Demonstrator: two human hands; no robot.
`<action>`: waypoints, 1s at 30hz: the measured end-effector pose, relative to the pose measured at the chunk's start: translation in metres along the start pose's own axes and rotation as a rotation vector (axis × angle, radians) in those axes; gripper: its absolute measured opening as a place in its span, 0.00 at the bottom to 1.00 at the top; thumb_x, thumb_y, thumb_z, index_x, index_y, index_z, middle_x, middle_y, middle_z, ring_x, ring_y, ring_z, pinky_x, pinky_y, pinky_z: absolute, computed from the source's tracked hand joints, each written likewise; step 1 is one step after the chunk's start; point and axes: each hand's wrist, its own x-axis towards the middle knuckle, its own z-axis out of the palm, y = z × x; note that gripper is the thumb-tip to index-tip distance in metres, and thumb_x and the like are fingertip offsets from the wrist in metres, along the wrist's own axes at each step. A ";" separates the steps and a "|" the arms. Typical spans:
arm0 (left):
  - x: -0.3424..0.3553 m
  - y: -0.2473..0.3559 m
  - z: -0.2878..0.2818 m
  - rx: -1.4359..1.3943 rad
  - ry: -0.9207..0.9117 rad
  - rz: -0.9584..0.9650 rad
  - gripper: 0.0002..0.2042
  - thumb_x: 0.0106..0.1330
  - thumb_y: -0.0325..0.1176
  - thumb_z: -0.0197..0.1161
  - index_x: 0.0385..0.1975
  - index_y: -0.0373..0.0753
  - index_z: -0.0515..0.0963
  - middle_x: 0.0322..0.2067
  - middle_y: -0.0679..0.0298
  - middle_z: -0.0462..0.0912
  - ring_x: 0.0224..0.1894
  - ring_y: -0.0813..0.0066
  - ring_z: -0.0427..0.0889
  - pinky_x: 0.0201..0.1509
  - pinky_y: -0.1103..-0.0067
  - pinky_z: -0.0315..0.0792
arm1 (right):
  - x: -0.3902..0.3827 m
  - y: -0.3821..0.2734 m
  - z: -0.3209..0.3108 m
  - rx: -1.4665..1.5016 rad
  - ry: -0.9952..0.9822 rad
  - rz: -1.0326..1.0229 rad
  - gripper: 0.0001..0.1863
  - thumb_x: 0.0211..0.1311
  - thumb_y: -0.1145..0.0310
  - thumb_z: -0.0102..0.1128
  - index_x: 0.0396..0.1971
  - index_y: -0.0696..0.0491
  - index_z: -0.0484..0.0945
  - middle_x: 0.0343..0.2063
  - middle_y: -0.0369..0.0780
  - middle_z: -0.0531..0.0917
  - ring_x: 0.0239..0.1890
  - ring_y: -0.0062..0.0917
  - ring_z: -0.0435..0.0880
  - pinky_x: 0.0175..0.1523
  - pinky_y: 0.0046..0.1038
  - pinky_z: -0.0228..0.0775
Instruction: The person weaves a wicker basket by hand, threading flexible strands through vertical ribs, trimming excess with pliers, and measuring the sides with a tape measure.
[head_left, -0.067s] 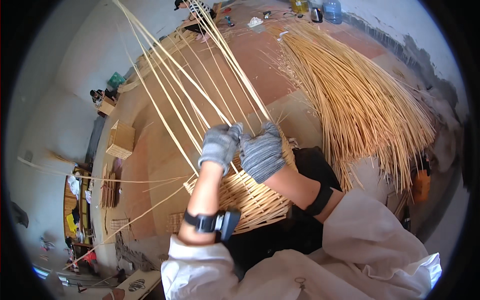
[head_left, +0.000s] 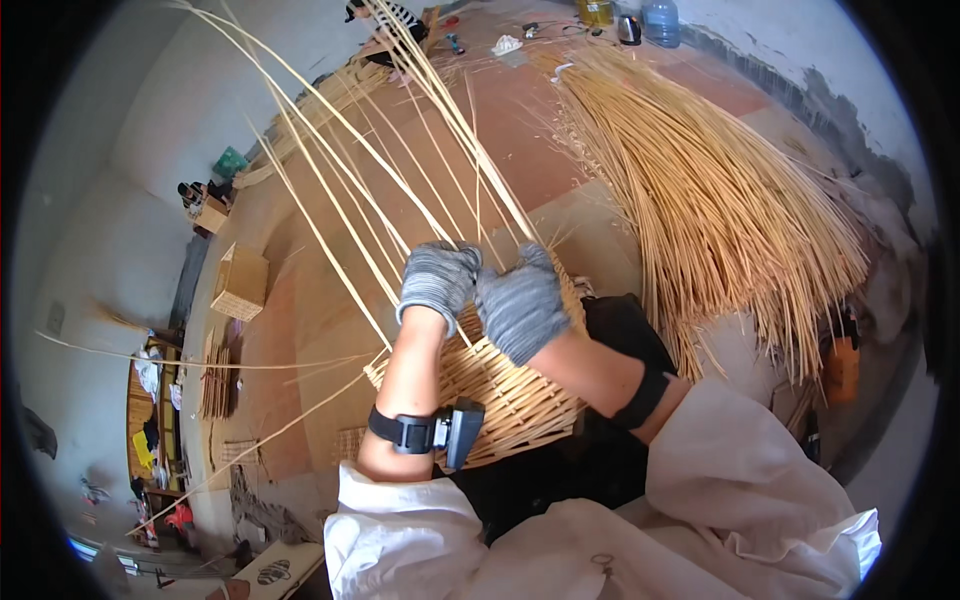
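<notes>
A partly woven wicker basket (head_left: 505, 405) lies in front of me, with long pale upright stakes (head_left: 350, 200) fanning up and away from its far edge. My left hand (head_left: 437, 280), in a grey knit glove, is closed on the wicker strands at that edge. Just right of it my right hand (head_left: 522, 305), gloved the same way, is also closed on strands beside the stakes. What exactly is between the fingertips is hidden. Loose strands (head_left: 300, 362) stick out leftward from the basket's left side.
A large heap of willow rods (head_left: 700, 200) fills the floor at right. A finished box basket (head_left: 240, 280) and rod bundle (head_left: 215, 375) stand at left. Two other people (head_left: 390, 30) sit farther back, one beside a box (head_left: 210, 215). A water jug (head_left: 660, 22) and kettle stand by the back wall.
The tall stakes have shifted slightly, swaying apart toward the top left. My hands have moved only slightly, staying at the same edge of the basket.
</notes>
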 end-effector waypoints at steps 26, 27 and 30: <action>-0.029 0.009 0.003 -1.129 -0.360 -0.296 0.11 0.62 0.37 0.52 0.35 0.37 0.75 0.27 0.65 0.78 0.30 0.77 0.75 0.36 0.81 0.71 | -0.047 0.054 -0.035 0.907 0.098 0.051 0.11 0.52 0.74 0.51 0.37 0.54 0.74 0.31 0.42 0.78 0.33 0.29 0.77 0.39 0.23 0.68; -0.033 0.008 0.006 -1.120 -0.363 -0.299 0.11 0.62 0.37 0.52 0.35 0.37 0.75 0.27 0.65 0.78 0.30 0.77 0.75 0.36 0.81 0.71 | -0.046 0.053 -0.040 0.913 0.102 0.056 0.11 0.52 0.74 0.51 0.37 0.54 0.74 0.31 0.42 0.78 0.33 0.29 0.77 0.39 0.23 0.68; -0.040 -0.008 0.035 -0.935 -0.146 0.017 0.07 0.56 0.30 0.59 0.33 0.37 0.77 0.27 0.68 0.77 0.29 0.82 0.71 0.36 0.86 0.68 | -0.026 0.065 -0.050 0.395 0.144 -0.144 0.05 0.53 0.73 0.53 0.29 0.55 0.76 0.27 0.38 0.79 0.30 0.25 0.78 0.37 0.18 0.70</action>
